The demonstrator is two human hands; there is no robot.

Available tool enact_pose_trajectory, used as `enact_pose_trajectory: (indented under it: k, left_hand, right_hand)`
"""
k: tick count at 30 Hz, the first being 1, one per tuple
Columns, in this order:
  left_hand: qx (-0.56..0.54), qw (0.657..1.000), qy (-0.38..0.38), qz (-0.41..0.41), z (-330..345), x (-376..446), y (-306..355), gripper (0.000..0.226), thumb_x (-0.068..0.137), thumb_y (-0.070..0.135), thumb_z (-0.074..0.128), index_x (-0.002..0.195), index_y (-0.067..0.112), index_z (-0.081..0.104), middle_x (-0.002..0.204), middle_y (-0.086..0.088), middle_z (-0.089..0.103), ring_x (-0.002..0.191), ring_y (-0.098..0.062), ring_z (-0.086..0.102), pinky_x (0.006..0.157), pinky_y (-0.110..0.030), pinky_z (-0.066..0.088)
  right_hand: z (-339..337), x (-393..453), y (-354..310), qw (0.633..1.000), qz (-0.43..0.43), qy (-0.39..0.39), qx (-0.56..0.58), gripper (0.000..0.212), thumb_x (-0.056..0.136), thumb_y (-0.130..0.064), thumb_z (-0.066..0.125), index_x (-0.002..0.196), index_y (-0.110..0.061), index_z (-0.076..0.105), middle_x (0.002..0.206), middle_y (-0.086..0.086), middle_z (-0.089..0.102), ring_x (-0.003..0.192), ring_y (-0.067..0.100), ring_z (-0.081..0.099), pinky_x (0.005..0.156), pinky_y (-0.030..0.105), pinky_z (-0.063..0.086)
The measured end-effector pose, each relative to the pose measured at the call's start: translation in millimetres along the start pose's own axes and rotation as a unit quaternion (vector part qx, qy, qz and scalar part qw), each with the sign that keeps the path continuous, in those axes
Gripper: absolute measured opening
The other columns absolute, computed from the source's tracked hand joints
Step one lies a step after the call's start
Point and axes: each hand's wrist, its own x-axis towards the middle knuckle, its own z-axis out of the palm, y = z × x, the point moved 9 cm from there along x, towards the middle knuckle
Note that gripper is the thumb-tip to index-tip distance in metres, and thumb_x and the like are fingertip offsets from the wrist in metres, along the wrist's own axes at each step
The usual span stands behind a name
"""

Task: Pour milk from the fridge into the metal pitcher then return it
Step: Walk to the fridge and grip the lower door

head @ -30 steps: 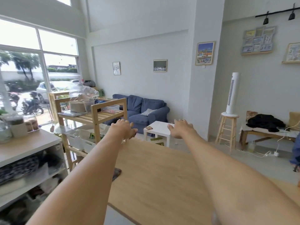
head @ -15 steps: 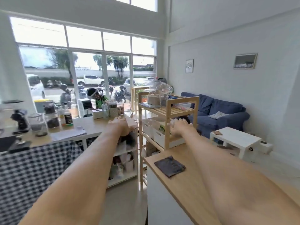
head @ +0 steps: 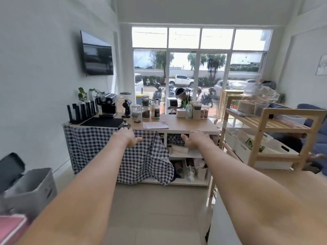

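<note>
Both arms stretch straight out in front of me at chest height. My left hand point(head: 128, 138) and my right hand point(head: 197, 141) hang in the air with relaxed fingers and hold nothing. Ahead stands a wooden coffee counter point(head: 185, 125) with a checked curtain point(head: 109, 152) over its left front. No fridge, milk or metal pitcher can be made out in this view.
On the counter stand an espresso machine point(head: 108, 105), a grinder point(head: 127, 107), jars and bottles. A wooden shelf rack point(head: 270, 124) with white bins is at the right, a grey bin point(head: 33, 188) at the left, a wooden tabletop point(head: 286, 191) at my right. Bare floor lies between.
The view has swung left, from the sofa and white side table to the coffee counter and window. Both arms stayed stretched out with empty hands.
</note>
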Motion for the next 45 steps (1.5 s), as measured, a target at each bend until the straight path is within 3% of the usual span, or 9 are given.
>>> enact_pose_trajectory:
  k: [6, 13, 18, 30, 34, 39, 45]
  left_hand:
    - [-0.015, 0.994, -0.021, -0.107, 33, -71, -111, 0.080, 0.096, 0.059, 0.029, 0.153, 0.006, 0.012, 0.161, -0.012, 0.009, 0.150, -0.026, 0.008, 0.121, -0.045, 0.015]
    - [-0.026, 0.979, -0.001, -0.202, 43, -165, -225, 0.072, 0.098, 0.054, 0.034, 0.150, 0.007, 0.022, 0.158, -0.011, 0.021, 0.146, -0.026, 0.022, 0.117, -0.042, 0.023]
    - [-0.032, 0.961, -0.008, -0.276, 51, -209, -319, 0.075, 0.097, 0.055, 0.034, 0.151, 0.006, 0.019, 0.160, -0.012, 0.015, 0.148, -0.026, 0.013, 0.118, -0.045, 0.018]
    - [-0.040, 0.911, -0.011, -0.410, 51, -333, -542, 0.073, 0.099, 0.054, 0.031, 0.153, 0.007, 0.014, 0.162, -0.010, 0.007, 0.150, -0.020, 0.003, 0.119, -0.042, 0.012]
    - [-0.043, 0.895, -0.018, -0.445, 62, -377, -609, 0.074, 0.098, 0.055, 0.030, 0.152, 0.007, 0.015, 0.161, -0.009, 0.010, 0.150, -0.020, 0.008, 0.119, -0.041, 0.017]
    - [-0.047, 0.875, -0.025, -0.481, 79, -430, -678, 0.075, 0.098, 0.055, 0.030, 0.152, 0.005, 0.013, 0.161, -0.010, 0.009, 0.150, -0.022, 0.008, 0.118, -0.040, 0.018]
    - [-0.061, 0.860, 0.004, -0.507, 112, -472, -740, 0.070, 0.098, 0.052, 0.035, 0.149, 0.006, 0.022, 0.159, -0.009, 0.017, 0.149, -0.022, 0.013, 0.116, -0.043, 0.021]
  right_hand:
    - [32, -39, -98, 0.993, -0.115, -0.028, -0.014, 0.066, 0.099, -0.051, 0.025, 0.148, -0.008, 0.024, 0.157, 0.014, 0.022, 0.147, 0.028, 0.014, 0.115, 0.051, 0.017]
    - [67, -96, -219, 0.973, -0.226, -0.056, -0.004, 0.066, 0.099, -0.050, 0.025, 0.148, -0.006, 0.025, 0.156, 0.014, 0.026, 0.145, 0.029, 0.018, 0.115, 0.050, 0.017]
    - [82, -132, -316, 0.954, -0.293, -0.068, -0.002, 0.067, 0.099, -0.050, 0.026, 0.149, -0.005, 0.023, 0.156, 0.014, 0.025, 0.145, 0.029, 0.018, 0.115, 0.050, 0.015]
    - [101, -236, -559, 0.907, -0.418, -0.055, 0.023, 0.060, 0.099, -0.047, 0.029, 0.143, -0.006, 0.034, 0.148, 0.014, 0.038, 0.139, 0.029, 0.030, 0.108, 0.046, 0.025]
    - [113, -277, -629, 0.890, -0.450, -0.062, 0.041, 0.059, 0.099, -0.046, 0.029, 0.141, -0.006, 0.036, 0.146, 0.013, 0.039, 0.138, 0.028, 0.030, 0.105, 0.045, 0.028]
    - [135, -329, -709, 0.873, -0.481, -0.072, 0.037, 0.060, 0.097, -0.050, 0.028, 0.141, -0.008, 0.037, 0.146, 0.011, 0.039, 0.140, 0.025, 0.027, 0.110, 0.045, 0.024]
    - [163, -393, -785, 0.839, -0.536, -0.091, 0.023, 0.060, 0.099, -0.048, 0.028, 0.143, -0.008, 0.033, 0.149, 0.012, 0.035, 0.141, 0.027, 0.025, 0.109, 0.047, 0.025]
